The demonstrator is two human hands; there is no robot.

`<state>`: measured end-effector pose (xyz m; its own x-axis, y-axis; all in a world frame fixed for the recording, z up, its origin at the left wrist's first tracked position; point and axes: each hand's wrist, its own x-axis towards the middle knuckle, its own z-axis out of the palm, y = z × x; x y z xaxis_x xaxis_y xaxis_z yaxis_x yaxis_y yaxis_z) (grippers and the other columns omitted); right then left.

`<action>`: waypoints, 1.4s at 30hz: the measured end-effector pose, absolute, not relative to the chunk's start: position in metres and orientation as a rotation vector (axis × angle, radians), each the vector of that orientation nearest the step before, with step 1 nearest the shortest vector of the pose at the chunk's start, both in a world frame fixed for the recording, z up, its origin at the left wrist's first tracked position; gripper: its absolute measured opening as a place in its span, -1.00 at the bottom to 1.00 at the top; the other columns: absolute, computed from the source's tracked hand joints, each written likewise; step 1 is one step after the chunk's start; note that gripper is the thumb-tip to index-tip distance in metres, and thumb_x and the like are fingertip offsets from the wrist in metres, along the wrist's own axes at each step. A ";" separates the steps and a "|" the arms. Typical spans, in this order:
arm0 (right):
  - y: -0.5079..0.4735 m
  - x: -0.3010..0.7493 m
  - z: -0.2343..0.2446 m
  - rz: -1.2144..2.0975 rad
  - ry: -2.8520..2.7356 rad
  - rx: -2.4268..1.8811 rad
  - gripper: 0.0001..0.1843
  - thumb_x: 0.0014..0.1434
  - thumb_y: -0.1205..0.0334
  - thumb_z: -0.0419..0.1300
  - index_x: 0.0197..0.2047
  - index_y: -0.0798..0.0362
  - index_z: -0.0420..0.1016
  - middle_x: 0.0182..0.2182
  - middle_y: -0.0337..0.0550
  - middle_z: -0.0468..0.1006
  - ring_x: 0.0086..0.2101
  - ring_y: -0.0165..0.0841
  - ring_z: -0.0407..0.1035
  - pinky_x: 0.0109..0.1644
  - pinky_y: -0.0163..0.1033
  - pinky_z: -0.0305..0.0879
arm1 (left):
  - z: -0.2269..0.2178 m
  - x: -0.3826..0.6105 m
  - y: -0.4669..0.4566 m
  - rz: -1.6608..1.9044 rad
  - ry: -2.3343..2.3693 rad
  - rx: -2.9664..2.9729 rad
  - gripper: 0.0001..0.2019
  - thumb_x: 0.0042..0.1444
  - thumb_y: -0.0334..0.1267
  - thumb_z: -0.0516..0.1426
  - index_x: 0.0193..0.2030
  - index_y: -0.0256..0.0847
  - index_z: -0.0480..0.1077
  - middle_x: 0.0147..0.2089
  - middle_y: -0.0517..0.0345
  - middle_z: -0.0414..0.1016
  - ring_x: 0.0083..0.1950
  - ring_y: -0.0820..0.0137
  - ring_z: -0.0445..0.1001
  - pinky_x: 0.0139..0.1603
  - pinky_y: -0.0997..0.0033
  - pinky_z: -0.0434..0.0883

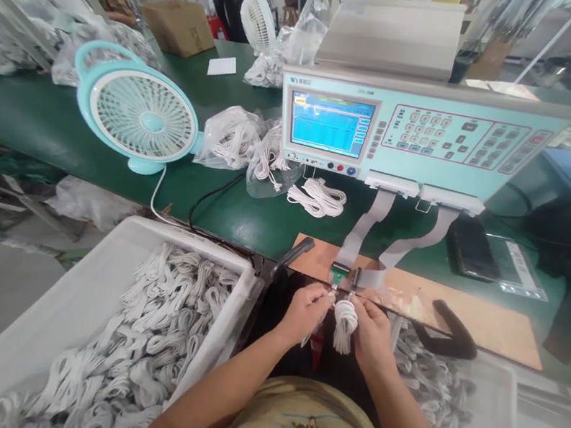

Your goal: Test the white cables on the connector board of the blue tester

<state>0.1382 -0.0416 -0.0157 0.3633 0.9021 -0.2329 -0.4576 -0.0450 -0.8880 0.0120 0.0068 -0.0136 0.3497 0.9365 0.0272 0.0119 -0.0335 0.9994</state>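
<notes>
A coiled white cable (344, 326) hangs between my two hands at the table's front edge. My left hand (306, 311) is closed, pinching one cable end against a small green circuit board (339, 275). Closed as well, my right hand (373, 331) holds the other end up by a dark connector (356, 278). Whether the plugs are fully seated is hidden by my fingers. Grey ribbon cables (367, 231) run from the board and connector to a light-blue tester (419, 138) with a lit screen. Beneath the board lies a wooden strip (424, 303).
A white bin (107, 264) full of coiled cables stands at my left, another bin (501, 396) at my right. On the green table (230, 216) are a blue fan (142, 118), bagged cables (233, 136), loose coils (317, 197) and a black phone (474, 249). Several people are in the background.
</notes>
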 end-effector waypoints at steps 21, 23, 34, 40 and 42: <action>-0.040 0.142 -0.018 1.252 -0.581 -1.143 -0.70 -0.11 0.03 0.37 -0.39 0.09 0.55 -0.46 -0.16 0.53 -0.40 -0.26 0.37 -0.35 -0.28 0.28 | -0.021 0.031 0.002 0.934 0.916 0.963 -0.60 -0.09 0.09 0.15 -0.52 -0.29 0.33 -0.68 0.32 0.15 -0.66 0.59 0.10 -0.64 0.58 0.06; -0.038 0.143 -0.020 1.272 -0.590 -1.127 -0.70 -0.10 0.03 0.36 -0.37 0.09 0.56 -0.45 -0.16 0.54 -0.38 -0.24 0.37 -0.35 -0.27 0.29 | -0.022 0.033 0.004 0.933 0.921 0.935 -0.60 -0.09 0.09 0.14 -0.54 -0.28 0.31 -0.68 0.32 0.13 -0.67 0.59 0.09 -0.64 0.58 0.05; -0.037 0.144 -0.025 1.217 -0.606 -1.149 -0.68 -0.14 0.02 0.37 -0.39 0.08 0.55 -0.46 -0.15 0.52 -0.45 -0.24 0.36 -0.37 -0.23 0.30 | -0.017 0.037 0.006 1.014 0.921 1.034 -0.63 -0.03 0.00 0.10 -0.61 -0.27 0.20 -0.63 0.28 0.11 -0.56 0.55 0.09 -0.53 0.54 0.09; -0.043 0.134 -0.017 1.209 -0.645 -1.152 -0.65 -0.13 -0.01 0.35 -0.56 0.10 0.39 -0.64 -0.27 0.35 -0.59 -0.42 0.17 -0.52 -0.35 0.13 | -0.015 0.037 -0.003 1.024 0.960 1.028 -0.69 -0.02 -0.09 0.10 -0.61 -0.29 0.25 -0.62 0.27 0.14 -0.55 0.57 0.12 -0.54 0.58 0.11; -0.053 0.141 -0.016 1.247 -0.656 -1.171 -0.64 -0.11 -0.01 0.34 -0.56 0.10 0.36 -0.64 -0.28 0.33 -0.61 -0.45 0.14 -0.54 -0.37 0.08 | -0.015 0.036 -0.011 0.953 0.925 1.022 -0.71 -0.03 -0.08 0.12 -0.54 -0.31 0.33 -0.58 0.24 0.23 -0.55 0.56 0.18 -0.54 0.58 0.15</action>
